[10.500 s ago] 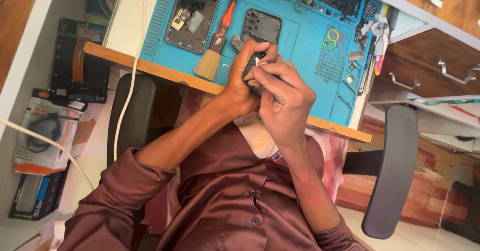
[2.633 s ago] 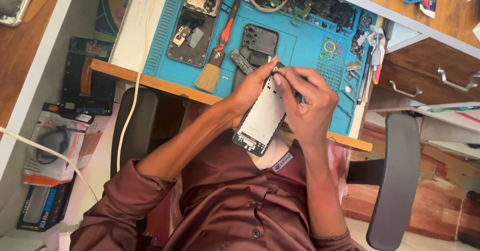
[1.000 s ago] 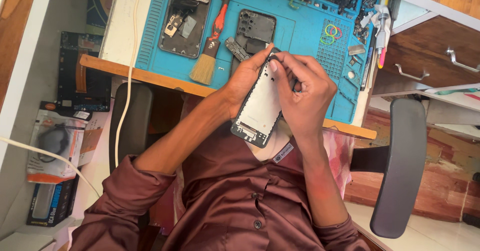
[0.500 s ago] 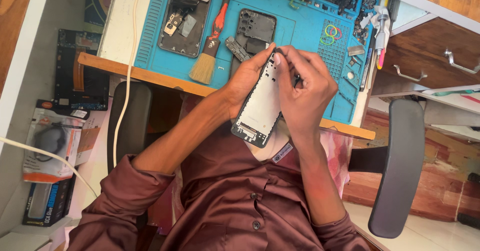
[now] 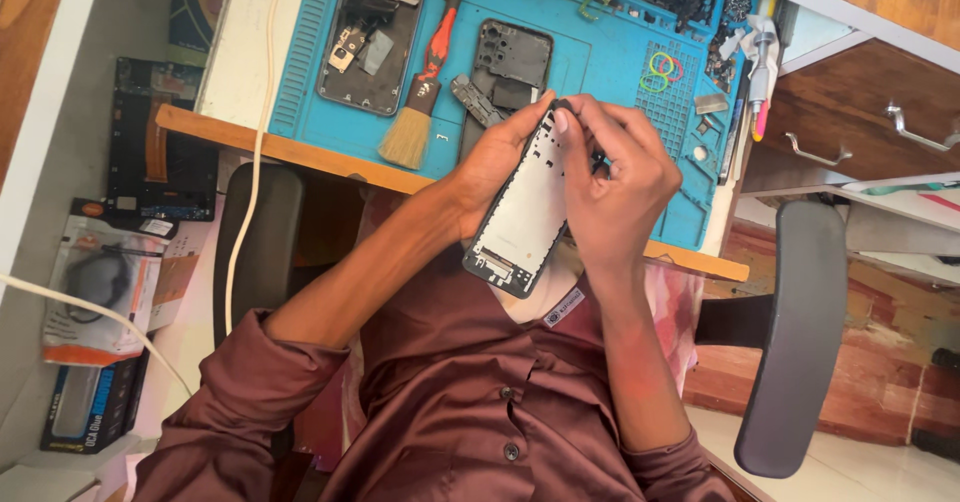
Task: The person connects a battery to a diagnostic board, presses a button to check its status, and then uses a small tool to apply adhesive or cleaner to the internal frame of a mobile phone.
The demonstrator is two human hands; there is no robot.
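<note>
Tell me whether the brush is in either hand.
No: the brush lies on the blue mat, while the left hand and right hand hold the phone frame.

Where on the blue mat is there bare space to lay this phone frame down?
The widest bare strip on the blue mat lies between the dark back cover and the coloured rubber bands. A narrower one runs along the near edge left of the brush. The far edge is crowded with parts, and both hands holding the phone frame cover the near right.
</note>
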